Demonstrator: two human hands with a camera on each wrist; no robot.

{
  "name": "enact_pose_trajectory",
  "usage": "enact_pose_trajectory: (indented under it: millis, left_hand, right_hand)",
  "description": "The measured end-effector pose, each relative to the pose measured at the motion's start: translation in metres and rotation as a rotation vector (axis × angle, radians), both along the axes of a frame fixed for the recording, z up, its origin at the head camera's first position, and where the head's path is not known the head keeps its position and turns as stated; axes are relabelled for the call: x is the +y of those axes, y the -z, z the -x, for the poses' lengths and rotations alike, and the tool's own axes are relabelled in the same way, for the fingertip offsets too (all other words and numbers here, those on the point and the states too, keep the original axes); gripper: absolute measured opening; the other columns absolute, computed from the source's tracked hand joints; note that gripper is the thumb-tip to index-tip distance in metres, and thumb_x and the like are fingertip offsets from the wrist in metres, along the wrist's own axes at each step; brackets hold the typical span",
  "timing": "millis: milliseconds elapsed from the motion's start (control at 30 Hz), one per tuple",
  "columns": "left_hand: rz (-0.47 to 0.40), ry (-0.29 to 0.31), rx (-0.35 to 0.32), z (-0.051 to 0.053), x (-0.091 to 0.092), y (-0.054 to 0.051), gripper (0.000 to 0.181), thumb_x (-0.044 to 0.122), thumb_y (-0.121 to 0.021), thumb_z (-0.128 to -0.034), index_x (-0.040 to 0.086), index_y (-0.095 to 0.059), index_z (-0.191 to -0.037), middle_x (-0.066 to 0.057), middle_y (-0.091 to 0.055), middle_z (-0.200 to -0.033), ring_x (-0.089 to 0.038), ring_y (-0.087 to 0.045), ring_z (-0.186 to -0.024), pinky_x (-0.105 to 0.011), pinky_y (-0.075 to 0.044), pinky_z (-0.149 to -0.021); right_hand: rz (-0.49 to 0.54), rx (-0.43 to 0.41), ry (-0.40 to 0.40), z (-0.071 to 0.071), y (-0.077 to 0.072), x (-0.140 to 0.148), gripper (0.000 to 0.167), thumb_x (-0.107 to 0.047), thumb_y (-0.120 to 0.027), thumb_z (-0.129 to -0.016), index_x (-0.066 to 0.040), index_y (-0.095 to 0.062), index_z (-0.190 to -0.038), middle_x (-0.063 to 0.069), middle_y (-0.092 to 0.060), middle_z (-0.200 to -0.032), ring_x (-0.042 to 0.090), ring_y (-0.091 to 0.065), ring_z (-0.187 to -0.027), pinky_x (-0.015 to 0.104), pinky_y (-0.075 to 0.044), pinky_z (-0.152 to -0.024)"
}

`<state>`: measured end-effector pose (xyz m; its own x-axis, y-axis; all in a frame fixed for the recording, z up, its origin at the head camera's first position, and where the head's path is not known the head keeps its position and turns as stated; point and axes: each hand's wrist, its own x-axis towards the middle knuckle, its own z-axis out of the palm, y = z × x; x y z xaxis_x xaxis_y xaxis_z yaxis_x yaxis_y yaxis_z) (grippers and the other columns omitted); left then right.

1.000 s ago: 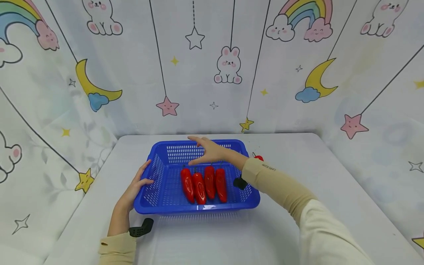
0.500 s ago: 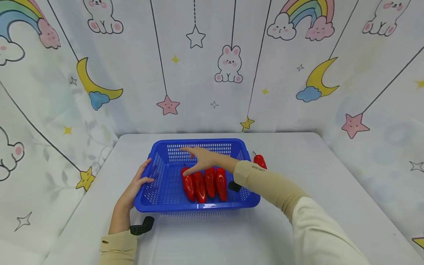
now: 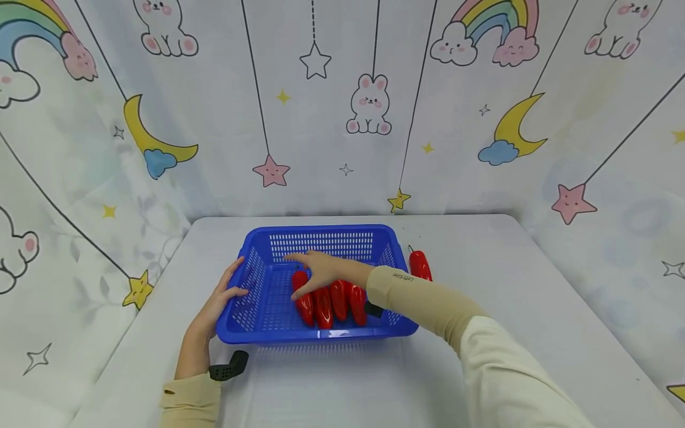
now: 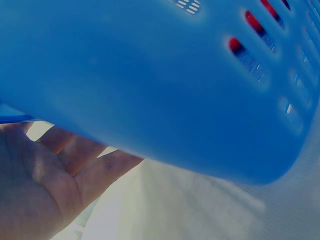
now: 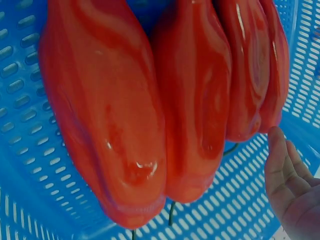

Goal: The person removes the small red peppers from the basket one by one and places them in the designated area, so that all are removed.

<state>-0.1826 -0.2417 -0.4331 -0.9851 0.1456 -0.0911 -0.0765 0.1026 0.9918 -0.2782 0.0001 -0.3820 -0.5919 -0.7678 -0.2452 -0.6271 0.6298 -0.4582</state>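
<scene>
Blue basket [image 3: 267,337]: sits toward the far part of the table, with slotted walls, its long side running left to right.
Red peppers in the basket [image 3: 339,302]: four, lying side by side on the basket floor, stems toward the far wall, glossy and slightly wrinkled.
Leftmost pepper [image 3: 305,310]: partly covered by the thumb of the right hand [image 3: 324,270].
Right hand: reaches in from the right over the far ends of the row, thumb and fingers spread wide apart, grasping nothing (whether the thumb touches the leftmost pepper, I cannot tell).
Left hand [image 3: 212,310]: grips the basket's left rim, thumb over the edge and fingers along the outside of the wall.
Pepper outside the basket [image 3: 420,266]: lies on the table just to the right of the basket, stem pointing far, its near end hidden behind the right sleeve [image 3: 428,300].
Wrists: a black device [image 3: 229,366] shows at the left one, and a dark piece [image 3: 374,310] under the right one.
Table [image 3: 471,249]: white, reaching the backdrop [image 3: 321,125] at its far edge.
Backdrop: pale cloth printed with rabbits, stars, moons and rainbows.
</scene>
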Motion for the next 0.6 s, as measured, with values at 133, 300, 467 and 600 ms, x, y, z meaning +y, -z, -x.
enact_pose_trajectory:
  millis: [133, 300, 467, 600]
  left_hand:
    - [-0.002, 0.003, 0.0, 0.0, 0.0, 0.0, 0.07, 0.014, -0.039, -0.0885, 0.031, -0.004, -0.147, -0.011, 0.009, -0.152, -0.045, -0.007, -0.133, -0.064, -0.023, -0.096]
    - [-0.013, 0.006, 0.008, 0.0, 0.0, 0.002, 0.071, 0.014, -0.039, -0.0886, 0.031, -0.004, -0.147, -0.012, 0.009, -0.152, -0.045, -0.006, -0.133, -0.064, -0.023, -0.096]
    - [-0.013, 0.005, 0.009, -0.001, 0.0, 0.002, 0.071, 0.014, -0.039, -0.0883, 0.031, -0.004, -0.147, -0.011, 0.009, -0.152, -0.045, -0.007, -0.133, -0.064, -0.023, -0.096]
    - [-0.004, 0.005, 0.008, -0.001, -0.001, 0.002, 0.071, 0.014, -0.04, -0.0878, 0.032, -0.004, -0.147, -0.011, 0.009, -0.152, -0.044, -0.006, -0.133, -0.065, -0.023, -0.096]
  right_hand:
    - [-0.014, 0.012, 0.007, -0.001, 0.003, -0.002, 0.088, -0.048, -0.069, -0.073, -0.027, -0.023, -0.145, 0.013, -0.039, -0.137, 0.022, -0.042, -0.12, 0.042, -0.042, -0.091]
    - [-0.057, 0.028, 0.022, 0.0, 0.011, -0.005, 0.087, -0.049, -0.068, -0.073, -0.026, -0.024, -0.145, 0.013, -0.033, -0.142, 0.027, -0.031, -0.13, 0.048, -0.035, -0.097]
    - [-0.119, 0.073, 0.03, -0.001, 0.021, -0.01, 0.089, -0.054, -0.066, -0.072, -0.026, -0.025, -0.145, 0.012, -0.035, -0.142, 0.03, -0.03, -0.131, 0.05, -0.035, -0.096]
    - [-0.167, 0.108, 0.043, -0.004, 0.023, -0.013, 0.09, -0.059, -0.065, -0.07, -0.028, -0.026, -0.144, 0.012, -0.038, -0.14, 0.03, -0.033, -0.129, 0.05, -0.037, -0.095]
